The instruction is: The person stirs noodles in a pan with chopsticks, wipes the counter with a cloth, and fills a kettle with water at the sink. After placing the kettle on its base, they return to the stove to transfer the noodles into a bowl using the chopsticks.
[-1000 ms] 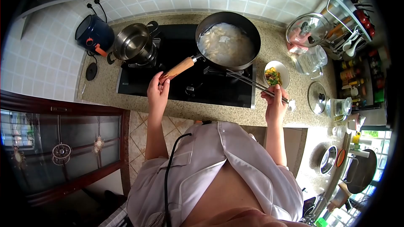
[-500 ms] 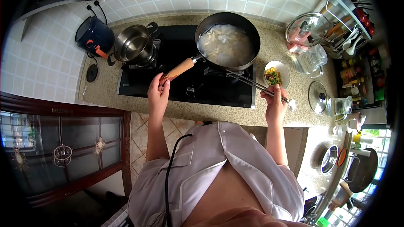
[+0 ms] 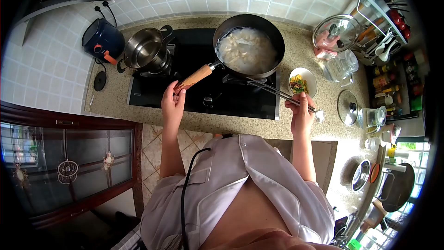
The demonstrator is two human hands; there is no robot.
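A dark frying pan (image 3: 276, 32) sits on the right burner, with pale pieces in cloudy, foamy liquid (image 3: 245, 51) inside it. My left hand (image 3: 174, 103) grips the end of its wooden handle (image 3: 196, 76). In my right hand (image 3: 303, 109) is a pair of metal chopsticks (image 3: 273, 90); their tips point left, near the lower rim of the pan and outside the liquid. Just beyond that hand stands a white bowl (image 3: 311, 78) holding chopped yellow, red and green bits.
An empty steel pot (image 3: 138, 51) rests on the left burner, beside a dark blue appliance (image 3: 102, 38). To the right are a glass lid (image 3: 348, 107), a larger lid on a pink stand (image 3: 337, 32), a glass pitcher (image 3: 341, 67) and a utensil rack (image 3: 384, 18).
The whole view has shifted very slightly. Foam and pieces in the pan have stirred a little; both hands keep their holds.
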